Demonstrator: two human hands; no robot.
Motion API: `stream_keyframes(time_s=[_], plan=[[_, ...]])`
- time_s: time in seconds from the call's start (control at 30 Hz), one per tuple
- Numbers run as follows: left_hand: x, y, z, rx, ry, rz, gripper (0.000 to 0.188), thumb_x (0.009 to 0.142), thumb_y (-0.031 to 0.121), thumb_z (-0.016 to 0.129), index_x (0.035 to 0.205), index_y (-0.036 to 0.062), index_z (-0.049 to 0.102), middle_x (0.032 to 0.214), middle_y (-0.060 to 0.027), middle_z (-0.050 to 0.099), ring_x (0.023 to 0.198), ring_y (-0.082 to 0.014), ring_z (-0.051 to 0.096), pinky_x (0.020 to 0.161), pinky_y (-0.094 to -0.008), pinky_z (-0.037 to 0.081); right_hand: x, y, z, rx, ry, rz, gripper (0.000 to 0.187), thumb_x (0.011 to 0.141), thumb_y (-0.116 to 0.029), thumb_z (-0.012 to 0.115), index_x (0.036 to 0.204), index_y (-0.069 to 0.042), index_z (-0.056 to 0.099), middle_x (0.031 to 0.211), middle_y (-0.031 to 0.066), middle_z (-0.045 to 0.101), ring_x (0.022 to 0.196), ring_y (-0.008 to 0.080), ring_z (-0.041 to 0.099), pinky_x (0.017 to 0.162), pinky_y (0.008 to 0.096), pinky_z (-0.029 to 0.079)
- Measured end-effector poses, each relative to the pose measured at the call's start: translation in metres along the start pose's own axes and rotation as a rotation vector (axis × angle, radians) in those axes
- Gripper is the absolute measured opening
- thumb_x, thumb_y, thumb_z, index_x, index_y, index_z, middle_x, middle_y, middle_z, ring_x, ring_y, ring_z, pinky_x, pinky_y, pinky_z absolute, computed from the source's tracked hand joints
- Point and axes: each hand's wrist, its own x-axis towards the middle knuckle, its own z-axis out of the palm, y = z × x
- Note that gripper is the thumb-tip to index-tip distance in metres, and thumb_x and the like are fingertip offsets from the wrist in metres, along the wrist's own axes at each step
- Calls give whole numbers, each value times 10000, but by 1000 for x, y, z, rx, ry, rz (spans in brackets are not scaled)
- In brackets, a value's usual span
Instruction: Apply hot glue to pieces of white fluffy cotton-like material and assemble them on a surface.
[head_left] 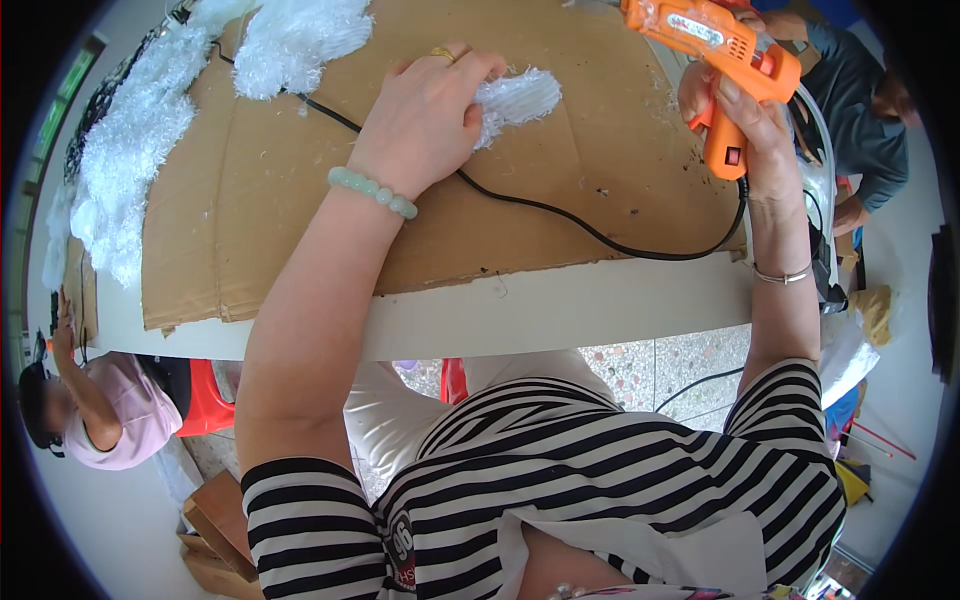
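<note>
My right hand (760,135) grips an orange hot glue gun (722,40) by its handle, raised above the right side of the cardboard. A black cord runs from the handle's base across to the left, passing under my left wrist. My left hand (428,115) lies over the cardboard with its fingers bent round one end of a small white fluffy piece (522,97) of tinsel-like fibre. Part of that piece is hidden beneath the fingers. The nozzle tip of the gun is near the top edge and hard to make out.
A flat cardboard sheet (290,220) covers most of the white table (560,305). More white fluffy pieces (140,150) are heaped along the left and at the far left. One person (120,410) sits at the left; another person (860,110) works at the far right. Cardboard boxes (220,525) stand lower left.
</note>
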Motion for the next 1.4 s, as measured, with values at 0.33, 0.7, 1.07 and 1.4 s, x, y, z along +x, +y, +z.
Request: stream_keyframes(time_s=[0.33, 0.7, 1.07, 1.4], plan=[[12, 1, -18, -22, -106, -130, 80, 858, 134, 604, 901, 71, 629, 802, -93, 655, 803, -285, 620, 729, -380, 489, 21, 25, 15, 261, 37, 243, 335, 964, -378, 542, 966, -52, 618, 810, 31, 625, 641, 111, 547, 590, 250, 453], [2, 52, -11, 307, 26, 146, 161, 706, 157, 759, 806, 72, 666, 825, -77, 645, 859, -294, 606, 762, -415, 490, 26, 62, 21, 657, 200, 417, 240, 974, -269, 553, 921, -47, 629, 767, 56, 650, 607, 146, 607, 559, 251, 514], [4, 37, 3, -5, -59, -324, 77, 762, 102, 655, 757, 26, 647, 872, -126, 659, 791, -305, 621, 734, -395, 513, 24, 61, 25, 527, 138, 366, 284, 980, -292, 536, 884, -46, 640, 753, 52, 653, 613, 141, 606, 561, 250, 494], [8, 27, -1, -130, -68, -442, 200, 758, 94, 645, 950, 39, 634, 858, -88, 673, 773, -244, 638, 717, -353, 521, 25, 62, 26, 519, 135, 374, 297, 978, -305, 543, 895, -39, 646, 757, 52, 657, 609, 140, 609, 564, 251, 498]])
